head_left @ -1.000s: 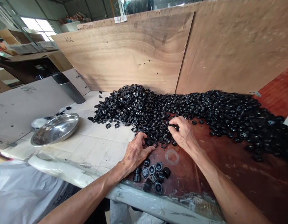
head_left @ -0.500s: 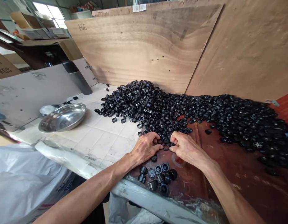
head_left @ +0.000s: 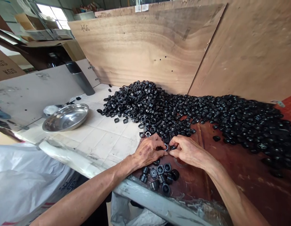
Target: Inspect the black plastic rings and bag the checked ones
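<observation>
Between the thumb and fingers of my left hand is a black plastic ring, its round opening facing up. My right hand faces it closely, pinching a small black cap partly covered by the fingers. Just behind both hands rises a heap of black rings. Nearer the table's front edge lies a small group of black capped pieces, some upright and some on their sides.
Black caps are spread in a wide pile along the right. A steel bowl sits at the left, with a dark bottle behind it. Plywood boards wall off the back. A white sack hangs at front left.
Both hands have come slightly nearer the front edge. The ring is now in my left fingers, and a cap shows in my right fingers. The view has shifted a little.
</observation>
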Motion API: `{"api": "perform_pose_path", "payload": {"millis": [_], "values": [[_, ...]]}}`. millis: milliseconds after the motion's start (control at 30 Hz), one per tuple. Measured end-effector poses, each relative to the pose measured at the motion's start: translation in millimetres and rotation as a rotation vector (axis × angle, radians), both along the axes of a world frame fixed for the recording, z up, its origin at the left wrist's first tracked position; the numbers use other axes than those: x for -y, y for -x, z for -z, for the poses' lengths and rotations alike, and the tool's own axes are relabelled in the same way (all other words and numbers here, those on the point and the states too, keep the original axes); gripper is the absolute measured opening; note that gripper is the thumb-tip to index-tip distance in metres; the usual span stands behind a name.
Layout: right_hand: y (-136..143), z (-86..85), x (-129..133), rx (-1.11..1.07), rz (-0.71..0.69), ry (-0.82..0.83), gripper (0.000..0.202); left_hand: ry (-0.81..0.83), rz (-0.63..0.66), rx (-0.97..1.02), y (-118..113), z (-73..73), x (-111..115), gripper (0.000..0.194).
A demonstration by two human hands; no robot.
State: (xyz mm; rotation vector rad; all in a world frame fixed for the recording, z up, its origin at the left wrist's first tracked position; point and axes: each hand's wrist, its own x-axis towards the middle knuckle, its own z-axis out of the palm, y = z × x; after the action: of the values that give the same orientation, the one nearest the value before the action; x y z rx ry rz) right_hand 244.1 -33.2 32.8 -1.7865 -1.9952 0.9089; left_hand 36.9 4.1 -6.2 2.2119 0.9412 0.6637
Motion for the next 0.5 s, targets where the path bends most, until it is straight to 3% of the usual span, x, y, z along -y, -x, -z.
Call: {"api": "perform_pose_path", "payload": {"millis": [167,333,500], "values": [[-0.5,0.2,-2.9,-0.172,-0.007,0.130,0.014,0.072,-0.029,0.162,4.2,4.0,3.9,0.003],[6.6,3.7,-5.1,-0.346,0.029,0.157,0.008,0.362,-0.150,0.357,5.8,-1.6,3.9,0.004],[15.4,8.6,-2.5,-0.218,-0.035,0.018,0.009,0.477,-0.225,0.383,5.7,-4.5,2.8,0.008]]}}
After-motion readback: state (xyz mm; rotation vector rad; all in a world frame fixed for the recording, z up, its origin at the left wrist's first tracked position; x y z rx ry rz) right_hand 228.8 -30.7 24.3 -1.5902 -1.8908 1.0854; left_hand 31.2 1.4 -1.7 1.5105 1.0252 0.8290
